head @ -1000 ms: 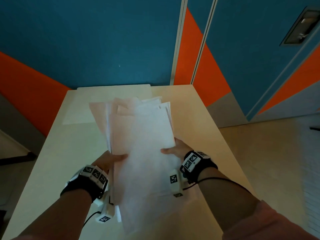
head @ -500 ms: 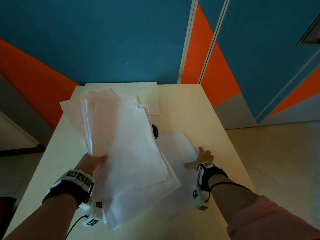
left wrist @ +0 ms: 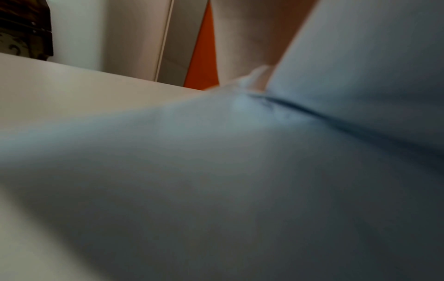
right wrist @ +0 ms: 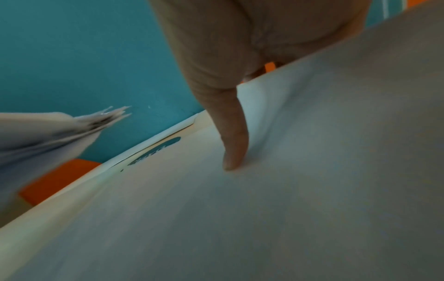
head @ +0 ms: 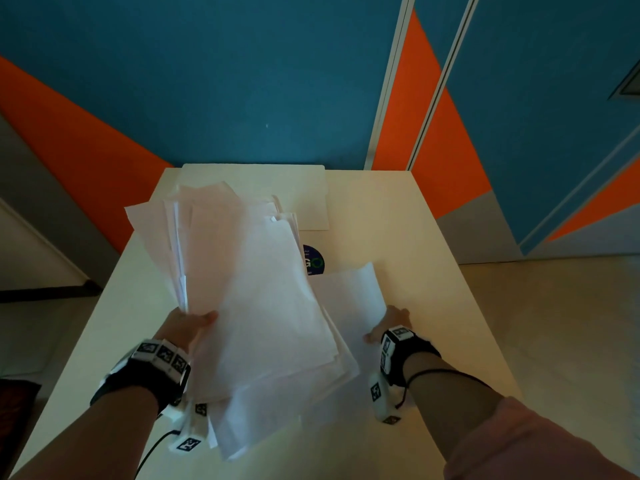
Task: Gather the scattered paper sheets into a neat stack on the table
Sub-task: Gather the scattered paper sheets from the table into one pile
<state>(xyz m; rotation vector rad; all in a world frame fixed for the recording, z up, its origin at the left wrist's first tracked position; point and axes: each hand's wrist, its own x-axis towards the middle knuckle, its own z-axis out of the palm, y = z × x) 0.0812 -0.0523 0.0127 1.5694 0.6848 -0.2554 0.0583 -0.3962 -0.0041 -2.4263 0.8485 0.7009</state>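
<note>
My left hand grips a thick, uneven bundle of white paper sheets by its left edge and holds it above the white table. The bundle's underside fills the left wrist view. To the right lies a loose sheet with its right edge curled up. My right hand pinches that edge. In the right wrist view the thumb presses on top of the sheet while the paper rises toward the fingers behind it. The bundle hangs at the left there.
A dark round sticker sits on the table between the bundle and the loose sheet. A pale flat sheet or folder lies at the far end against the blue and orange wall. The floor drops away on both sides of the table.
My right hand let go of the bundle and went down to the loose sheet on the right, whose edge now lifts. My left hand carried the bundle to the left, uncovering the sticker.
</note>
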